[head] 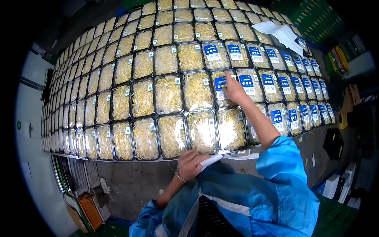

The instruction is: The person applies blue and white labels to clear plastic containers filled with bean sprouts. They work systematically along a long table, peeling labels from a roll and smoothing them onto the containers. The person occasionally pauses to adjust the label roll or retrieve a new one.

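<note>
Clear-lidded black trays of bean sprouts (197, 87) stand side by side in long rows. Those at the right bear large blue-and-white labels (270, 83); the others show only a small green-and-white sticker (150, 88). My right hand (234, 89) rests on a labelled sprout tray (219, 72), its index finger stretched towards the tray's far edge and the other fingers curled over the blue label. Down at the near edge of the rows, my left hand (190, 164) is closed around a white sheet or roll of paper (211, 160). Whether labels are on that paper, I cannot tell.
White printed sheets (278, 34) lie across trays at the far right. Green crates (318, 20) are stacked beyond. At the lower left stand an orange crate (90, 211) and metal equipment (78, 173). A black hexagonal object (333, 143) with yellow marks is on the right.
</note>
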### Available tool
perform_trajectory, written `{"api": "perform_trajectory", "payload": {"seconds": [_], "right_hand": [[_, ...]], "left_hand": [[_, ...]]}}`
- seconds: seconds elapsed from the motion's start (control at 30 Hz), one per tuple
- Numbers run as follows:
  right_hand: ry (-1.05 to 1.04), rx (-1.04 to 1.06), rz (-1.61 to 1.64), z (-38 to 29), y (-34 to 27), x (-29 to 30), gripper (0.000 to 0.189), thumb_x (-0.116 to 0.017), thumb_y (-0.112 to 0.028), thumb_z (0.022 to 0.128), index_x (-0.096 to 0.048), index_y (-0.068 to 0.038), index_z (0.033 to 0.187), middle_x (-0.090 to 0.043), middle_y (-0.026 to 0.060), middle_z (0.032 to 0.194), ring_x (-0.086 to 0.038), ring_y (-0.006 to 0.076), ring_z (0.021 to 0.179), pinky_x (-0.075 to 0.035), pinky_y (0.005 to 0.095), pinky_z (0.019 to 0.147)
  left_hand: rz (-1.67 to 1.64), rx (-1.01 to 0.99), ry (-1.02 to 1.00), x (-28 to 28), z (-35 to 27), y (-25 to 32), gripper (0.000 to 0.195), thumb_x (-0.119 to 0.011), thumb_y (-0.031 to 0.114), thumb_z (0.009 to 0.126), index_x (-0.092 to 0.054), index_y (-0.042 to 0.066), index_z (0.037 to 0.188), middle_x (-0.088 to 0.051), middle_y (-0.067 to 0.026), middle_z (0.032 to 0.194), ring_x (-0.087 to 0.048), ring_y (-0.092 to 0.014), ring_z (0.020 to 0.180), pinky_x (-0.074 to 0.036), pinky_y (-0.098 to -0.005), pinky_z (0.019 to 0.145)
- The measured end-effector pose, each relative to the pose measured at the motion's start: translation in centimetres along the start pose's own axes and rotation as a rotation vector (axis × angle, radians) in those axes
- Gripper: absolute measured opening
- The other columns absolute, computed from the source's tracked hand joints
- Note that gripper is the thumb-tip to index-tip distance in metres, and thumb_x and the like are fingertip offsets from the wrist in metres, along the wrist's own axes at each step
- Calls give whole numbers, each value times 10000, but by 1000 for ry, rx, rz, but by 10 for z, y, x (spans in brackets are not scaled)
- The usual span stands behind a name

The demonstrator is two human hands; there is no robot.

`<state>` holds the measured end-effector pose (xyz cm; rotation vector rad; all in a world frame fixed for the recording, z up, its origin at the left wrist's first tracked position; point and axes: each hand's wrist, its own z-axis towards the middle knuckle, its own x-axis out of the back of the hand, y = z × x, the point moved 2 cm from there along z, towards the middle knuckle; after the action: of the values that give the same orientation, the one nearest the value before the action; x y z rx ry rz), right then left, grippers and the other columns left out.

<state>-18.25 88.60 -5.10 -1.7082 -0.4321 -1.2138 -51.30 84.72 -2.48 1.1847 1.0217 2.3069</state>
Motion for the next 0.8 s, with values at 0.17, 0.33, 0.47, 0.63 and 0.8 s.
{"api": "perform_trajectory", "payload": {"seconds": [0.17,0.33,0.47,0.63,0.8], "right_hand": [[-31,134,312,-76,-42,30,628,-657,-106,782,-348,-11,1320,-592,186,997,-568,267,971,-459,391,802],[-656,-18,997,-188,-75,8,176,-607,-95,850,-583,-11,1002,-538,-8,768,-468,63,704,-395,226,628],[-470,-132,1018,-203,-90,20,84,-594,-71,856,-545,-24,806,-443,-49,649,-374,28,596,-305,212,526],[-228,-32,1042,-212,-111,34,127,-621,-99,852,-545,-11,904,-518,-14,771,-453,41,688,-396,199,605],[-318,60,930,-223,-103,28,145,-650,-81,811,-606,-17,933,-560,22,847,-513,85,785,-421,235,688]], "left_hand": [[-154,110,280,9,21,7,124,-597,-45,686,-562,30,778,-613,-105,928,-591,-212,818,-469,-295,703],[-771,543,413,0,28,-11,162,-492,-98,808,-544,-23,943,-611,-100,955,-585,-111,851,-469,-226,741],[-173,233,428,12,46,2,285,-563,-36,766,-546,-14,1051,-618,-122,1002,-619,-233,888,-474,-313,817],[-303,-42,223,7,44,9,231,-590,0,730,-632,30,956,-656,-110,880,-640,-258,822,-477,-341,818],[-393,22,193,6,27,20,150,-602,-28,723,-644,38,851,-628,-98,742,-629,-213,667,-484,-281,591]]}}
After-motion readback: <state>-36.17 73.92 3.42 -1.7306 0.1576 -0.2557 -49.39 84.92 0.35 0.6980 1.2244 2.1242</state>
